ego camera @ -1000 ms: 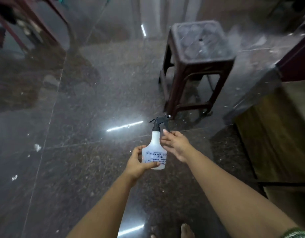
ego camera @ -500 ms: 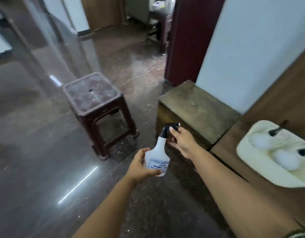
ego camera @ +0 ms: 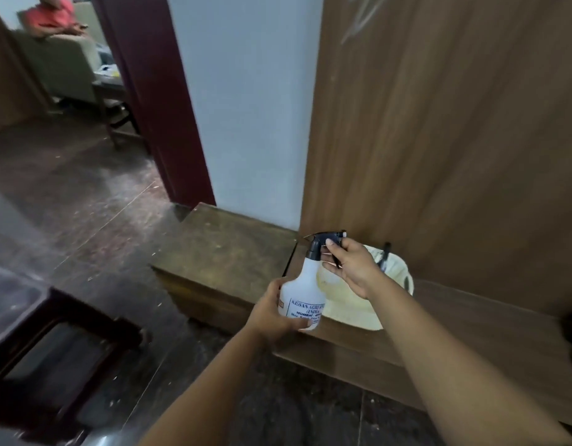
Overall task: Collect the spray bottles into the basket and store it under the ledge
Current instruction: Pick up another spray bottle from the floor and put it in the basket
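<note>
Bottle [ego camera: 302,294] label reads "KISSAN AGR…", "MUMBAI", rest blurred, held by both hands

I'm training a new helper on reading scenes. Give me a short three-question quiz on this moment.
1. True or false: both hands hold the spray bottle.
2. Which hand is at the trigger head? A) left hand B) right hand
3. Fill in: the cream basket sits on the wooden ____.

Key: 1 true; 2 B; 3 ledge.
</note>
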